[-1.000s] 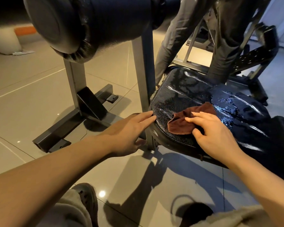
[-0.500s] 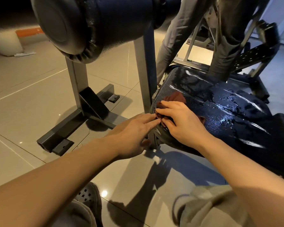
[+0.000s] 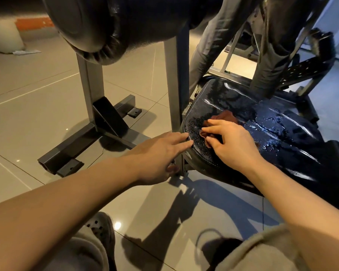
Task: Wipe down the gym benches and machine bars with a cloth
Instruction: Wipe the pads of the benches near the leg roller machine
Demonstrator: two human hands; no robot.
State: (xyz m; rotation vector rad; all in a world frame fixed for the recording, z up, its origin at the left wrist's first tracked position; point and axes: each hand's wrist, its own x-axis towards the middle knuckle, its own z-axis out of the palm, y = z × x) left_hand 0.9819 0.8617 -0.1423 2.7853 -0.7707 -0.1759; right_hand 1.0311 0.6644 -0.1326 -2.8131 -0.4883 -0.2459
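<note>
Head view, the only one: no brand, label or readable writing shows on any surface. A black padded bench seat fills the right middle, its vinyl wet, with beads and streaks of water catching the light. A brown cloth lies on the near left part of the seat, mostly covered by the right hand; only a crumpled edge shows past the knuckles and a fold under the fingertips. The right hand presses on the cloth with fingers bent, the fingertips pinching a fold of it against the pad. The left hand reaches in from the left with fingers straight, grasping nothing, their tips touching the seat's left rim just beside the cloth; the thumb drops below the rim. A large dark roller pad hangs at the top, cut off by the upper edge. It sits on grey steel uprights that run down to a black base frame on the glossy tiled floor. Behind the seat, grey struts and a perforated black adjustment bar are dim and hard to sort out. The seat's far right fades into shadow. At the bottom, a perforated shoe and beige trouser legs are partly cut off.
</note>
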